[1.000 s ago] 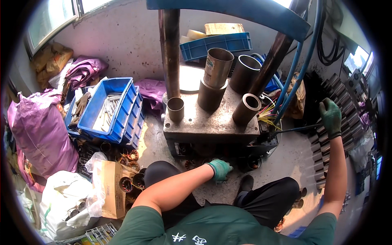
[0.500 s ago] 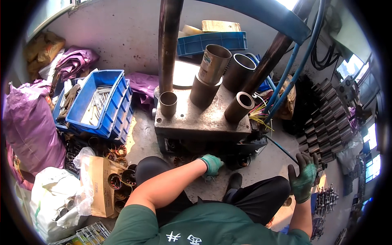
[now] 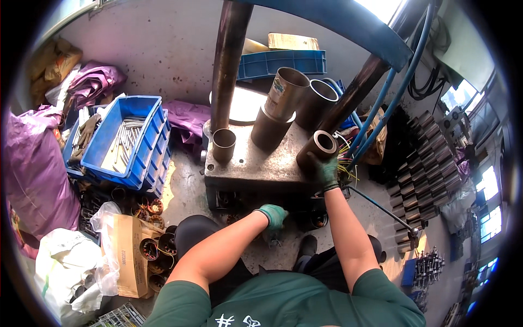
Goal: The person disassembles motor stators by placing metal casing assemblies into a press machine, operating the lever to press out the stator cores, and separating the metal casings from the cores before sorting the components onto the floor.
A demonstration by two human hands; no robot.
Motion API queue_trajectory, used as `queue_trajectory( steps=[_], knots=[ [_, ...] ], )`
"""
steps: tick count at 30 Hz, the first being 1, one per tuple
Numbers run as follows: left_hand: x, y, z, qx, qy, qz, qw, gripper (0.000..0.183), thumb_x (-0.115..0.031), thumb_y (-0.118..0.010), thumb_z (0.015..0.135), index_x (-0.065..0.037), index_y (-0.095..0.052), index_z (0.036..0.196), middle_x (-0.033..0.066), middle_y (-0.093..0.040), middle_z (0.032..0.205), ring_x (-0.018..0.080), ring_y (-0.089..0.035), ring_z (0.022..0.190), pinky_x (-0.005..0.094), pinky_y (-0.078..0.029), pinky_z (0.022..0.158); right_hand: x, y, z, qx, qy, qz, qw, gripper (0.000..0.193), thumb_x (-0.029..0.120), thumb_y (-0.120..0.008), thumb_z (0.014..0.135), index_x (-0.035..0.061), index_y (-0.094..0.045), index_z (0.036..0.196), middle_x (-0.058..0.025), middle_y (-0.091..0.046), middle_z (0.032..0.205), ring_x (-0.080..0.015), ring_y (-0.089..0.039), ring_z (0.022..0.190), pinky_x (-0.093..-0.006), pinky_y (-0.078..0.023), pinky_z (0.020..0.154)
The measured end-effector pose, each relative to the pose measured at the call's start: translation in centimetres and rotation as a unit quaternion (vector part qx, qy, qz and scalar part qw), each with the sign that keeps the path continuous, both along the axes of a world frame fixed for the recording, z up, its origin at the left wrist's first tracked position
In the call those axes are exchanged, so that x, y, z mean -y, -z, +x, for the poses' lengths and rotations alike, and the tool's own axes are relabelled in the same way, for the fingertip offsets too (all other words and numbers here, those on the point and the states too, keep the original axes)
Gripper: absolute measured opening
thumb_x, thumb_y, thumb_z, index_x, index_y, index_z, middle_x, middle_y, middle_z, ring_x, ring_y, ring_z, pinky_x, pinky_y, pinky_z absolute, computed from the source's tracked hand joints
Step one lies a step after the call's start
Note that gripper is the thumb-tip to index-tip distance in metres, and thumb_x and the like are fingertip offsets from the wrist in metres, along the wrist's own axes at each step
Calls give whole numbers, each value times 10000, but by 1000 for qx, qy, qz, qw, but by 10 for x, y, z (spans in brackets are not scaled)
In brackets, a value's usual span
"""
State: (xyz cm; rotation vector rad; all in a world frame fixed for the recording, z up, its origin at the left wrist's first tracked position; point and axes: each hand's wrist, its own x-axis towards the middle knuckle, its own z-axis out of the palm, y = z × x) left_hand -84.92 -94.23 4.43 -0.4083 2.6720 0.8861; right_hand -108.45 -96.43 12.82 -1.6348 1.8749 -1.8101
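My right hand (image 3: 328, 170), in a dark and green glove, is closed around the lower side of a thick-walled metal tube (image 3: 317, 148) standing at the near right corner of a heavy steel block (image 3: 261, 173). In a green glove, my left hand (image 3: 274, 216) is closed below the block's front edge; what lies in its fingers is hidden. On the block also stand a small metal sleeve (image 3: 224, 146), a wide dark tube (image 3: 318, 97), and a metal cylinder (image 3: 286, 94) set in a dark collar (image 3: 271, 131). A thin lever rod (image 3: 378, 206) slants down to the right, untouched.
Steel posts (image 3: 229, 71) and blue hoses (image 3: 376, 120) rise around the block. Stacked blue crates (image 3: 155, 136) with metal rods stand left. Wound motor stators (image 3: 150, 249) lie beside a cardboard box (image 3: 131, 256). Several rows of metal cylinders (image 3: 419, 174) stand at right.
My right hand has left the lever's end at the right and moved left and forward onto the thick-walled tube. My left hand stays low in front of the block. The view has shifted slightly.
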Motion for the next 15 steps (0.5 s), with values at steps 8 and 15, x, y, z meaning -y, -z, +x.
queue_trajectory(
  steps=[8, 15],
  knots=[
    [-1, -7, 2, -14, -2, 7, 1000, 474, -201, -703, 850, -36, -705, 1295, 225, -732, 1237, 389, -699, 1160, 480, -559, 968, -26, 27, 40, 22, 36, -114, 993, 865, 41, -944, 707, 25, -489, 1442, -112, -611, 1367, -259, -586, 1251, -403, -482, 1091],
    [2, 0, 0, -39, 8, 1, 999, 477, -270, -736, 864, -44, -700, 1283, 218, -736, 1222, 394, -698, 1155, 483, -560, 974, -42, -66, 99, 338, -113, -77, 931, 679, 135, -845, 801, 32, -553, 1405, -85, -649, 1271, -199, -615, 1182, -379, -537, 1016]
  ],
)
